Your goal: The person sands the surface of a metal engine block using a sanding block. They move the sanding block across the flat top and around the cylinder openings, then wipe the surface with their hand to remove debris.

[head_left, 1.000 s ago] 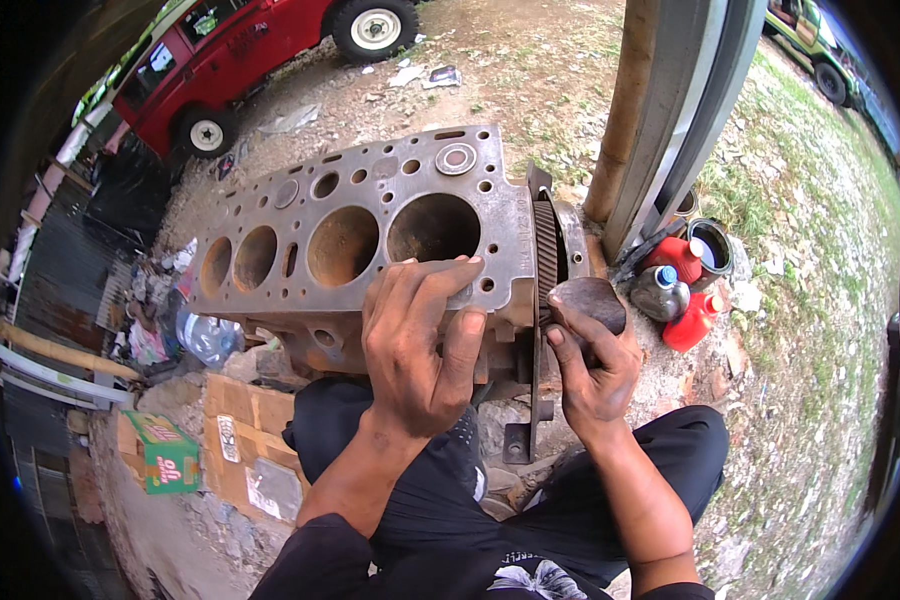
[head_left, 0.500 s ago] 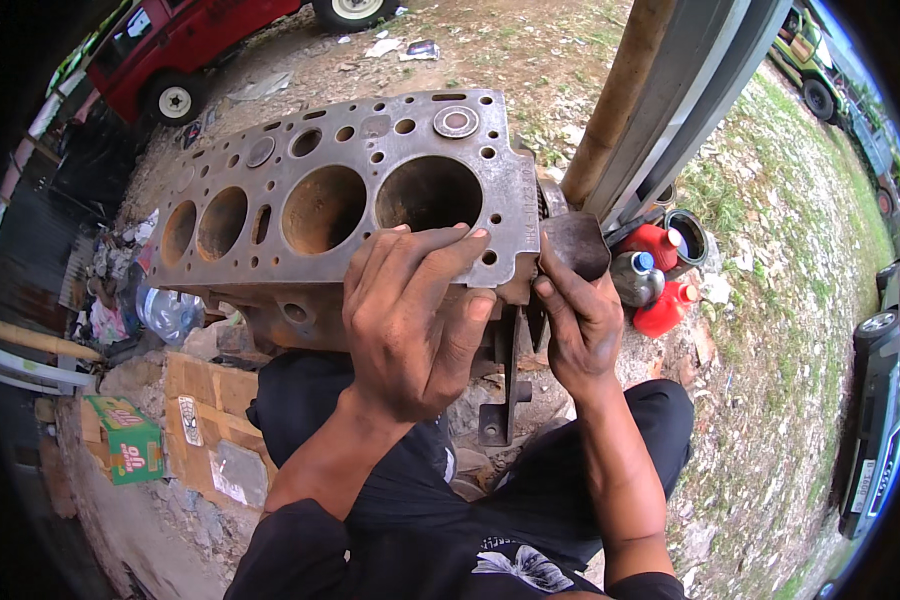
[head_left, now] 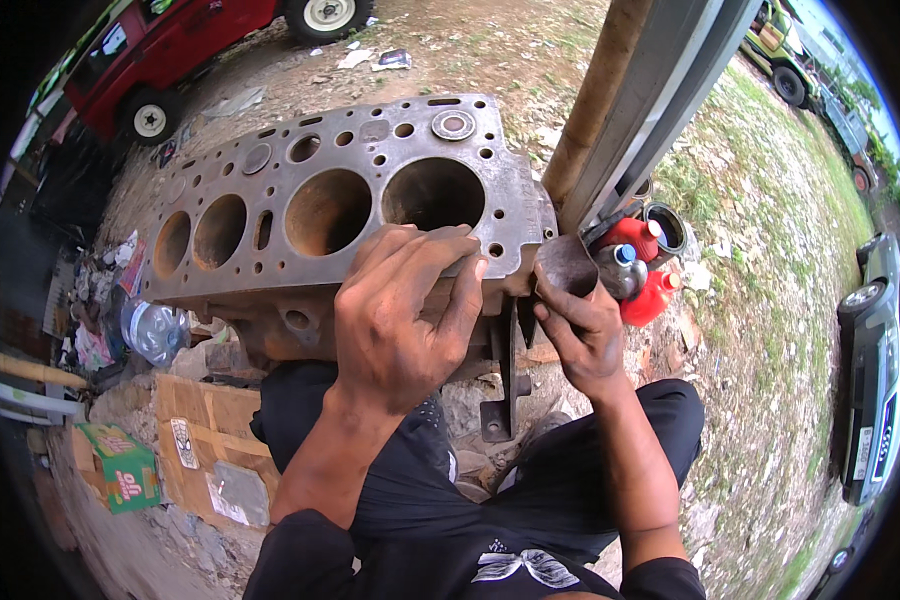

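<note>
A grey and rusty engine block with a row of large round bores lies in front of me. My left hand is at its near edge, in front of the rightmost bores. Its fingers are bent over the top face and the thumb is a little apart from them; I make out nothing in its grasp. At the block's right end, my right hand pinches a dark, curved piece of sandpaper between thumb and fingers. The sandpaper stands up beside the block's corner.
Behind the right end rises a metal post with a bamboo pole. Red bottles and a dark bottle stand beside it. Flattened cardboard and a green box lie at left. Parked vehicles surround the yard.
My left thumb has moved up, closer to its fingertips. The right hand has tilted the sandpaper, which now shows more of its curved inner face. The whole view has shifted slightly.
</note>
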A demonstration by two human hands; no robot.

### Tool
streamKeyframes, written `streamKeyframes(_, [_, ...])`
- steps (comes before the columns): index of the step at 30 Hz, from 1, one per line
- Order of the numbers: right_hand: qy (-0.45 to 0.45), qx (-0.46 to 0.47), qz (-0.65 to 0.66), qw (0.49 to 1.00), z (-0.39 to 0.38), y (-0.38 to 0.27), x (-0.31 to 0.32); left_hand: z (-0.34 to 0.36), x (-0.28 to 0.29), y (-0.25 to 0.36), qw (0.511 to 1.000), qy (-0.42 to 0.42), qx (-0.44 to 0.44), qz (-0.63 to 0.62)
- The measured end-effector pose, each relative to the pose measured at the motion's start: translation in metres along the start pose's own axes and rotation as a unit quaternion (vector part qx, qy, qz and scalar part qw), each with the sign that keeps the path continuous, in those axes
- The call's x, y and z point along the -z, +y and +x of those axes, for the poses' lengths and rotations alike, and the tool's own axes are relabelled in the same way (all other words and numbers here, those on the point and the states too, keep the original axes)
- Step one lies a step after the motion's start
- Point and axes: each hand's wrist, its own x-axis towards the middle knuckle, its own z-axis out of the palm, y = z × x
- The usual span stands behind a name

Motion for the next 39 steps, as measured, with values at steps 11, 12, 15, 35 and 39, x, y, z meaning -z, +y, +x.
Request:
streamKeyframes(11, [0.017, -0.056, 0.047, 0.997, -0.002, -0.013, -0.029, -0.004, -0.002, 0.006, 1.000, 0.002, 0.017, 0.008])
streamKeyframes(12, [0.027, -0.042, 0.027, 0.998, -0.001, -0.012, -0.032, -0.003, -0.001, 0.005, 1.000, -0.003, 0.015, 0.009])
streamKeyframes(15, [0.059, -0.018, -0.038, 0.997, 0.000, -0.013, -0.035, -0.003, -0.001, 0.000, 1.000, -0.013, -0.013, 0.025])
streamKeyframes(35, [0.103, -0.008, 0.047, 0.994, 0.008, -0.016, -0.025, -0.005, 0.002, 0.003, 0.995, -0.058, 0.001, 0.079])
streamKeyframes(39, [0.090, -0.018, 0.076, 0.993, 0.022, -0.016, -0.022, -0.008, -0.002, 0.005, 0.996, -0.044, 0.009, 0.080])
